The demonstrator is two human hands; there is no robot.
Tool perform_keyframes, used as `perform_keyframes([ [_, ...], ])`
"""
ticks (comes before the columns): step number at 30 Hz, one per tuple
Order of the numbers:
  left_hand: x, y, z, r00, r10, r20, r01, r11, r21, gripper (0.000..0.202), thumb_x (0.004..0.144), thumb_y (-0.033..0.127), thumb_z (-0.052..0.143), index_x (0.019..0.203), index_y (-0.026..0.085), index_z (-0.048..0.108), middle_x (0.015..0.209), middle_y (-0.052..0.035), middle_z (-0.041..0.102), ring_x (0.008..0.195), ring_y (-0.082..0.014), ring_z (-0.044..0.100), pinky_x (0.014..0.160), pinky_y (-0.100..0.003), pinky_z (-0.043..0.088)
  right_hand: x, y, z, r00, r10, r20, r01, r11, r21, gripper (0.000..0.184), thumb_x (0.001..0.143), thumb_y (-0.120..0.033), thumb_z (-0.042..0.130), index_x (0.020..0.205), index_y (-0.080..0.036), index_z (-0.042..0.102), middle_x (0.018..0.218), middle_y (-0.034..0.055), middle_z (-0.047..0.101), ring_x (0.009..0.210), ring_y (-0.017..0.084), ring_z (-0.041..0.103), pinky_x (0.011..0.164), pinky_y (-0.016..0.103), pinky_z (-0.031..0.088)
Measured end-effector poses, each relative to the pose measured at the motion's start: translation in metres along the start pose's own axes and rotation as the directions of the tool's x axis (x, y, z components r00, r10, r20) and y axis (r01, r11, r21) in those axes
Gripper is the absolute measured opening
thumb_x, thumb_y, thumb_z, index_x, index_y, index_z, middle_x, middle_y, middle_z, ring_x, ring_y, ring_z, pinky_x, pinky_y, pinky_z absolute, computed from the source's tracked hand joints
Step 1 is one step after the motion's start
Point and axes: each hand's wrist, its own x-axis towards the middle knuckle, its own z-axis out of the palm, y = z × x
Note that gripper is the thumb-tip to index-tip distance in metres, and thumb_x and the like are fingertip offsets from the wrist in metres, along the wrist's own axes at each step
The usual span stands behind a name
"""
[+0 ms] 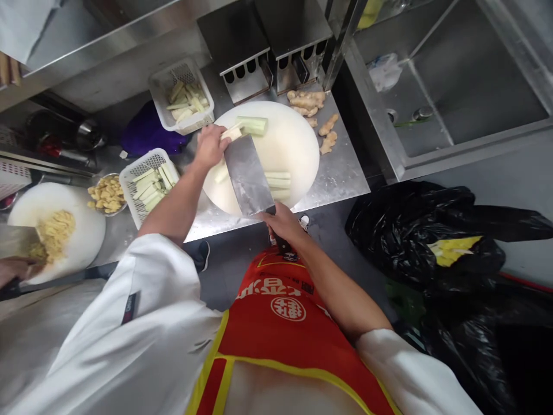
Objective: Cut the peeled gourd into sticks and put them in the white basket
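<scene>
"The red apron point(276, 323) is closest, isn't it?"

"Yes, and past it the counter point(341, 164) with a round white board point(302, 141)."

"And the hands?"

"The right hand point(283, 222) has its grip clamped on the cleaver point(249, 176). The left hand point(211, 147), at the board's far left, has its grip together on a pale vegetable piece point(232, 133)."

"What else is on the board?"

"A green chunk point(256, 125) just right of that piece, and cut strips point(280, 180) at the near side, right of the cleaver."

"What could go wrong?"

"The cleaver's far end sits just beside the left hand. If the piece rolls or the steel slips off it, a finger could be nicked."

"Anything else?"

"A careless sideways sweep could push strips over the near edge."
</scene>
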Motion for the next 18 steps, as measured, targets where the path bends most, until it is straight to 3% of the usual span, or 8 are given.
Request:
perform_keyframes([
  [4,0.028,-0.035,0.005,0.993,0.03,0.118,-0.038,0.998,0.06,0.062,0.1,0.066,0.031,0.123,0.019,0.064,0.13,-0.0112,0.062,0.124,-0.0361,0.047,0.108,-0.059,0.036,-0.004,0.007,-0.012,1.0,0.018,0.017,-0.019,0.997,0.077,0.019,0.088,-0.036,0.06,0.084,-0.025,0.044,0.052,-0.0089,0.053,0.037,0.013,0.051,0.038,0.024,0.041],
  [9,0.04,-0.036,0.007,0.995,0.035,0.095,-0.034,0.999,-0.009,0.076,0.098,0.076,0.018,0.123,0.019,0.061,0.131,-0.0044,0.06,0.128,-0.0306,0.041,0.115,-0.06,0.029,-0.049,0.026,-0.07,0.988,0.126,-0.085,-0.109,0.976,0.187,0.033,0.082,-0.049,0.068,0.087,-0.025,0.047,0.053,-0.0096,0.052,0.038,0.013,0.049,0.039,0.026,0.042],
  [12,0.027,-0.014,0.003,0.999,0.002,0.034,0.0,0.999,-0.043,0.075,0.098,0.075,0.02,0.127,0.019,0.061,0.135,-0.0059,0.059,0.131,-0.0321,0.041,0.116,-0.06,0.029,-0.073,0.035,-0.118,0.961,0.182,-0.209,-0.14,0.97,0.2,0.042,0.076,-0.054,0.075,0.087,-0.025,0.046,0.057,-0.0086,0.053,0.04,0.013,0.049,0.039,0.027,0.044],
  [14,0.007,0.014,0.005,1.0,0.024,0.015,-0.023,0.997,-0.068,0.072,0.096,0.074,0.029,0.131,0.019,0.061,0.139,-0.0086,0.059,0.133,-0.0332,0.045,0.115,-0.057,0.032,-0.08,0.038,-0.148,0.949,0.195,-0.248,-0.156,0.973,0.167,0.043,0.076,-0.055,0.076,0.086,-0.025,0.047,0.059,-0.0075,0.053,0.042,0.013,0.05,0.04,0.028,0.044],
  [16,-0.018,0.049,0.016,0.987,0.133,0.091,-0.124,0.987,-0.103,0.072,0.09,0.075,0.046,0.133,0.02,0.062,0.143,-0.009,0.059,0.134,-0.032,0.049,0.116,-0.05,0.036,-0.078,0.039,-0.173,0.951,0.201,-0.235,-0.176,0.976,0.125,0.043,0.077,-0.056,0.075,0.085,-0.025,0.047,0.06,-0.0066,0.053,0.043,0.013,0.05,0.04,0.028,0.045],
  [18,-0.044,0.085,0.031,0.916,0.312,0.253,-0.276,0.947,-0.167,0.079,0.085,0.073,0.057,0.144,0.02,0.055,0.155,-0.0103,0.05,0.144,-0.0316,0.042,0.121,-0.047,0.031,-0.069,0.039,-0.193,0.961,0.209,-0.184,-0.195,0.977,0.091,0.043,0.078,-0.058,0.074,0.085,-0.025,0.048,0.06,-0.0063,0.053,0.043,0.014,0.05,0.04,0.029,0.045],
])
